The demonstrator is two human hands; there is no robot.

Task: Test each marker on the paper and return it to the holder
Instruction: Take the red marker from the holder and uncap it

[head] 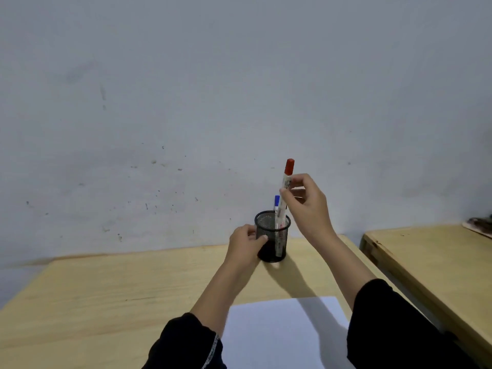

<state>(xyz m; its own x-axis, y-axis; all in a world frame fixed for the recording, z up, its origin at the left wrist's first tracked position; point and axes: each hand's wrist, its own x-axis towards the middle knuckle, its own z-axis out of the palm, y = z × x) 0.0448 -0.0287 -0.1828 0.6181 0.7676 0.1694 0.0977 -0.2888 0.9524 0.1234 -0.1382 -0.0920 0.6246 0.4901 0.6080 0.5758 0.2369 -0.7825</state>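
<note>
A black mesh holder (274,230) stands on the wooden table near the wall. My left hand (246,242) grips its left side. My right hand (306,203) pinches the white barrel of a red-capped marker (288,167), which stands nearly upright with its lower part inside the holder. A blue-capped marker (277,202) also stands in the holder, just behind the red one. A white sheet of paper (282,334) lies flat on the table in front of me, between my forearms; no marks show on it.
The light wooden table (106,294) runs up to a grey scuffed wall (186,102). A second wooden table (431,257) stands to the right across a narrow gap, with a dark object (479,225) at its far edge.
</note>
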